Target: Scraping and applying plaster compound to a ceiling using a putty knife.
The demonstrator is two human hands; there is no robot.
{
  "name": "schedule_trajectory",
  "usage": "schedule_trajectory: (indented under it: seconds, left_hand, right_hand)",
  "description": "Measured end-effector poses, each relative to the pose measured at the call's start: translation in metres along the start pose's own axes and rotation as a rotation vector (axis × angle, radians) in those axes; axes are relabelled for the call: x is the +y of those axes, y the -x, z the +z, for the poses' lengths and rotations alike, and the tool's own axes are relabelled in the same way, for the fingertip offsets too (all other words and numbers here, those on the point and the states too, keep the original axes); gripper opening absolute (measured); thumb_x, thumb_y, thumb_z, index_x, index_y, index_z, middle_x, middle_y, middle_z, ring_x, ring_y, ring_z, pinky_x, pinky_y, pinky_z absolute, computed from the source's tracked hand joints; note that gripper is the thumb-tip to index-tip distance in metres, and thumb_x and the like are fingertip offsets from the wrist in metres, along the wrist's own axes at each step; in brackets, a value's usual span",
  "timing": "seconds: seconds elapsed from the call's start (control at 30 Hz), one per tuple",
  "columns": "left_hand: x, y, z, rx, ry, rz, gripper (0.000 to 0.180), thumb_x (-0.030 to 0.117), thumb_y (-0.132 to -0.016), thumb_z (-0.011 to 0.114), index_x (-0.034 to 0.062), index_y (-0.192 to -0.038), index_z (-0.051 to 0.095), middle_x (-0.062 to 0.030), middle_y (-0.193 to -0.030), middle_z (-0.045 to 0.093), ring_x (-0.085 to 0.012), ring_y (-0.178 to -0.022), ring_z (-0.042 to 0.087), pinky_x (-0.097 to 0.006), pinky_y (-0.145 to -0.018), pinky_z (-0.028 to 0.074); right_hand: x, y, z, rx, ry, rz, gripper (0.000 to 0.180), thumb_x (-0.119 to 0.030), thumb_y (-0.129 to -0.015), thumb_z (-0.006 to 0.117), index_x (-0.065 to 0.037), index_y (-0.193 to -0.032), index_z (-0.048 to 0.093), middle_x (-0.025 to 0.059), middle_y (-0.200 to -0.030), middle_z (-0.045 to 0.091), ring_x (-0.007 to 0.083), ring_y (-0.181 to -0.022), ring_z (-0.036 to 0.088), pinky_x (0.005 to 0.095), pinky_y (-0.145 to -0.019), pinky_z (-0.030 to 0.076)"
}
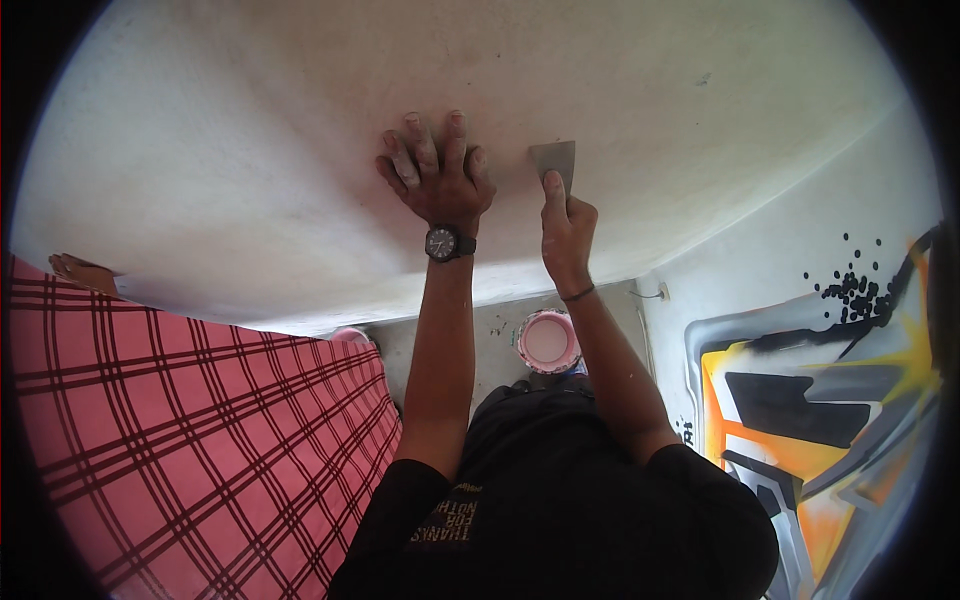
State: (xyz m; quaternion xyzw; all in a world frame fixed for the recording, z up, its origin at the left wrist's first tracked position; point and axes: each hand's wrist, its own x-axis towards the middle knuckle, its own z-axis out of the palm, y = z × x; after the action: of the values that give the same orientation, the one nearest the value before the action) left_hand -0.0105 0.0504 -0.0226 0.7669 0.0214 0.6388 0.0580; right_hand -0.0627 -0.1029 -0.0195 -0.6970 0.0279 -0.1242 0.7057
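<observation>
A pale plastered wall fills the upper part of the view. Against it lies my left hand, fingers spread and dusted with whitish powder, with a black watch on its wrist. To the right of it, my right hand grips a putty knife by its handle, thumb laid along the blade. The blade's wide edge points up at the wall; whether it touches the surface I cannot tell. The handle is mostly hidden in my fist.
Below on the floor stands a round bucket with whitish contents and a smeared rim. A pink checked cloth covers the left side, with another pink container past its edge. At right is a wall with a painted mural.
</observation>
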Motion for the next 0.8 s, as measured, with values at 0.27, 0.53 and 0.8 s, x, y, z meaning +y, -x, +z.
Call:
schedule_trajectory:
  seconds: [0.27,0.53,0.8]
  left_hand:
    - [0.004,-0.002,0.0,-0.004,-0.011,0.008,0.046,0.045,-0.101,0.038,0.0273,-0.139,0.059,-0.0099,-0.16,0.034,-0.0379,-0.15,0.021,-0.057,-0.121,0.011]
    - [0.003,0.0,-0.012,-0.098,0.004,0.0,0.046,0.043,-0.099,0.046,0.0246,-0.139,0.058,-0.011,-0.161,0.03,-0.0394,-0.15,0.019,-0.059,-0.12,0.011]
    - [0.022,0.009,-0.051,-0.341,0.129,-0.087,0.078,0.049,-0.09,0.065,0.0154,-0.154,0.036,-0.019,-0.164,0.017,-0.047,-0.15,0.01,-0.066,-0.117,0.008]
  right_hand:
    - [0.008,0.002,0.002,0.02,-0.051,0.064,0.068,-0.044,-0.101,0.059,0.0,-0.054,0.038,-0.0015,-0.051,0.032,0.008,-0.055,0.032,0.0352,-0.047,0.024]
    - [0.009,-0.007,-0.003,-0.017,0.062,-0.063,0.07,-0.047,-0.101,0.057,0.005,-0.055,0.045,0.003,-0.048,0.035,0.0107,-0.052,0.033,0.038,-0.047,0.028]
    - [0.008,-0.011,-0.012,-0.056,0.102,-0.068,0.065,-0.047,-0.102,0.056,-0.005,-0.054,0.041,-0.0048,-0.053,0.035,0.006,-0.054,0.033,0.03,-0.048,0.025]
